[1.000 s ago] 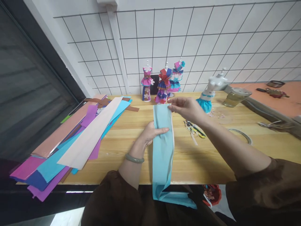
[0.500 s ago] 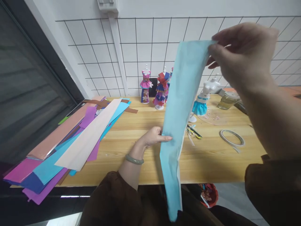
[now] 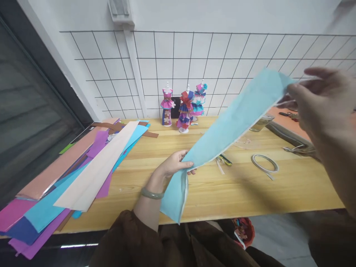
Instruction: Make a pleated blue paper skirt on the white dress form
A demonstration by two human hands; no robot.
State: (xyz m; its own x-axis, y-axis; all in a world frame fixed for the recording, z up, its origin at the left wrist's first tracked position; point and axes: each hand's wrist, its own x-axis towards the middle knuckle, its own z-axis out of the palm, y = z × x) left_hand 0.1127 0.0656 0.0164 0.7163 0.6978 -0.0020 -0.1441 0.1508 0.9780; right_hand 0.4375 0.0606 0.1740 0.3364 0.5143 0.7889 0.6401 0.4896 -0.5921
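A long light-blue strip of crepe-like paper (image 3: 230, 122) stretches slantwise in front of me, low on the left and high on the right. My left hand (image 3: 176, 163) pinches it near its lower part, thumb on top, and a short end hangs below toward the table edge. At the raised end, my right hand (image 3: 314, 89) grips the strip's corner between thumb and fingers; that hand is somewhat blurred. The strip is held above the table (image 3: 147, 185). Beneath its middle lies a yellow-and-black cutter (image 3: 225, 160), partly covered.
Several coloured paper sheets (image 3: 94, 167) are piled on the left. Small dressed mannequins (image 3: 185, 111) stand at the back. A roll of tape (image 3: 264, 164) lies to the right, with a jar (image 3: 261, 124) behind it. Below the table edge is a red basket of scraps (image 3: 247, 230).
My right hand has swung outward to the right and down, tilting the strip from nearly upright to slanting. Its lower end has risen. The view has shifted slightly.
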